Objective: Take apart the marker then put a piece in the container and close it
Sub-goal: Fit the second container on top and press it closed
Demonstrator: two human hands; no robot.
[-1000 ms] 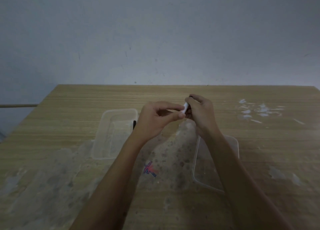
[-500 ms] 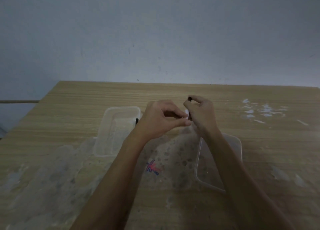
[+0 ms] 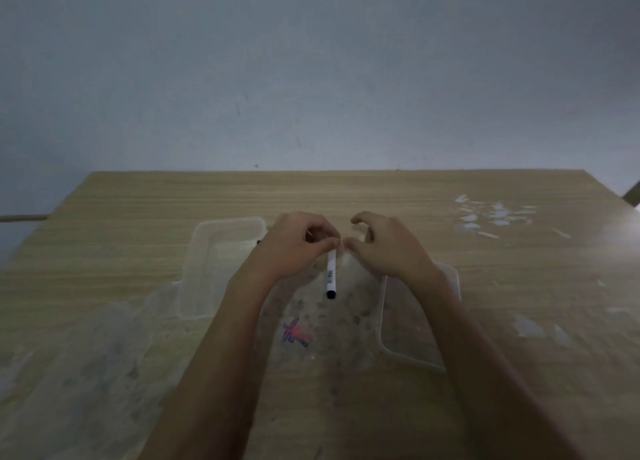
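Left hand (image 3: 294, 248) is curled, fingers (image 3: 323, 243) pinched together on the top end of the marker (image 3: 331, 275). Marker is white-bodied with a black lower end, held nearly upright, lower end hanging toward the worktop (image 3: 346, 196); contact with the worktop cannot be told. A printed label is seen along the barrel.

Right hand (image 3: 388, 248) is just beside the left, fingers loosely curled and partly spread, thumb tip close to the left thumb. Nothing is seen gripped in it; thumb and index are apart with a gap between them.

Clear plastic container (image 3: 207, 269) is seen on the worktop behind and left of the left hand, open side up. A small dark piece is seen at its right rim, partly hidden by the left hand, too small to identify. Clear lid (image 3: 401, 335) lies flat under the right forearm, apart from the container.

A red and blue scribble (image 3: 294, 333) is marked on the worktop between the forearms. White flecks (image 3: 491, 213) are scattered far right.
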